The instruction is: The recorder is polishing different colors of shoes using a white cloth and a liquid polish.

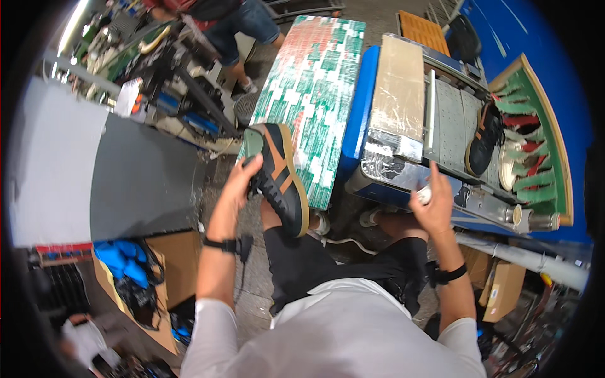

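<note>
My left hand (242,181) is closed on a black sneaker (277,173) with tan stripes, a gum-coloured sole and a green lining. The sneaker is held up, tilted, its toe toward me and its heel away, over the near left edge of a table with a green, white and red patched top (309,94). In my right hand (436,205) is a small white object (425,194), mostly covered by the fingers; its kind cannot be made out. The index finger points away, near the front edge of a conveyor machine (394,165). A matching dark sneaker (484,138) rests on the machine's grey belt.
Flattened brown cardboard (398,88) lies along the machine. To its right, a wooden-framed green rack (539,151) holds several shoes. Grey panels (145,170) stand at left, above an open carton (173,264) with blue and black bags. Another person (230,28) stands beyond the table.
</note>
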The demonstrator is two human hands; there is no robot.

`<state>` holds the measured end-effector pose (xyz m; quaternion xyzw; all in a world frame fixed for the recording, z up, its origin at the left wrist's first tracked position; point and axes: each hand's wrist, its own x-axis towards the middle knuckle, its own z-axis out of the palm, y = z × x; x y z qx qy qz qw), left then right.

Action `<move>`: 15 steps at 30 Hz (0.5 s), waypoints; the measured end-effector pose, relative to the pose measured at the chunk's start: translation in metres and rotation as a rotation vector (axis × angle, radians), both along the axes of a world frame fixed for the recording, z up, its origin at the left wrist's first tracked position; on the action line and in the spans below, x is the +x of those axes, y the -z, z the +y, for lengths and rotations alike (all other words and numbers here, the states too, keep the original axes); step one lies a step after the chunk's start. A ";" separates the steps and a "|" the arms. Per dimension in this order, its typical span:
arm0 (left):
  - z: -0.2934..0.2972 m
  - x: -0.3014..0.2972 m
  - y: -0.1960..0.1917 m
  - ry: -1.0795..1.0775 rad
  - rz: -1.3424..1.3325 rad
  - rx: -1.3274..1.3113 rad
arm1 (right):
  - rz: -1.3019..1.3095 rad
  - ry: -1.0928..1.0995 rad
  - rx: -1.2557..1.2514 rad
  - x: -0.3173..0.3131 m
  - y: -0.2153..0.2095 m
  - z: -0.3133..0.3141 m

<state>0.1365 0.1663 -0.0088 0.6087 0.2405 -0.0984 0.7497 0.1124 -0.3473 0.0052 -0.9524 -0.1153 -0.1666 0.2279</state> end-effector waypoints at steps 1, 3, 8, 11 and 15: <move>-0.013 -0.013 0.007 -0.089 0.008 0.046 | 0.005 0.050 -0.025 0.005 0.007 -0.024; -0.042 -0.025 0.025 -0.235 0.024 0.128 | 0.005 0.130 -0.033 0.011 0.027 -0.058; -0.080 0.000 0.028 -0.143 -0.056 0.542 | -0.085 0.270 -0.114 0.023 0.052 -0.085; -0.099 0.009 0.010 0.073 0.035 1.012 | -0.147 0.284 -0.080 0.025 0.049 -0.080; -0.142 0.006 0.028 -0.092 -0.099 0.834 | -0.231 0.261 -0.048 0.026 0.049 -0.077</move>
